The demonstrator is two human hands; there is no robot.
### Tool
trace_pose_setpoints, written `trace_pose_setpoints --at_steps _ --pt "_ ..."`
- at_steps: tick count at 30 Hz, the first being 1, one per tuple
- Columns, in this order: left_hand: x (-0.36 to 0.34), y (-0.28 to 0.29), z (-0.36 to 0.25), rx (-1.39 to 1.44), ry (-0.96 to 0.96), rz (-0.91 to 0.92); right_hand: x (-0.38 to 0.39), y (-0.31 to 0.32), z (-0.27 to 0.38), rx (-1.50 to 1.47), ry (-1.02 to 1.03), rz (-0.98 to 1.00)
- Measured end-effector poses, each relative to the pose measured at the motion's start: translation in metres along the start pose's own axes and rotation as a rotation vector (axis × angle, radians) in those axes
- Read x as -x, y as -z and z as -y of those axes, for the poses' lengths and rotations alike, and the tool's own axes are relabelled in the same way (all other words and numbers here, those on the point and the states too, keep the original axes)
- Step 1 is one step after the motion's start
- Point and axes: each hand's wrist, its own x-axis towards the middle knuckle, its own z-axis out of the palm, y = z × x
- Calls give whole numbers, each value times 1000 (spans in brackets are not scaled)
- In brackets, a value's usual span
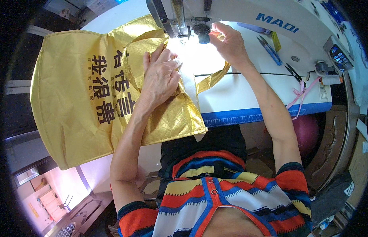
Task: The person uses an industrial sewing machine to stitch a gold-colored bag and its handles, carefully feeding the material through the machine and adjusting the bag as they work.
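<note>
Two bare hands are close to the sewing machine [247, 14]. The left hand [161, 81] lies with bent fingers on the gold tote bag [67, 87], which covers the left part of the table [239, 94]; whether this grip pinches cloth, I cannot tell. The right hand [233, 45] has its grip curled beside the black knob [202, 33] (contact is unclear). I would keep the layers flat, and the loose strap [214, 80] away.
</note>
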Motion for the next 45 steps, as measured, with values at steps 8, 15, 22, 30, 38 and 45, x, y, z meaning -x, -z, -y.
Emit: trace_pose_setpoints --at_steps 8,15,22,30,38,45 --pt "0 -2 2 -6 -23 -22 -2 1 0 -40 5 8" --pt "-1 0 0 55 7 2 0 1 -2 -20 8 -5" --pt "-2 -3 3 50 -10 -17 -1 1 -2 -45 4 15" --pt "-2 -5 5 14 -32 -20 -2 1 -5 -33 28 29" --pt "1 -2 5 -12 -7 -2 0 -2 2 64 20 35" --pt "0 -10 6 17 8 -5 -3 0 -10 71 -11 84"
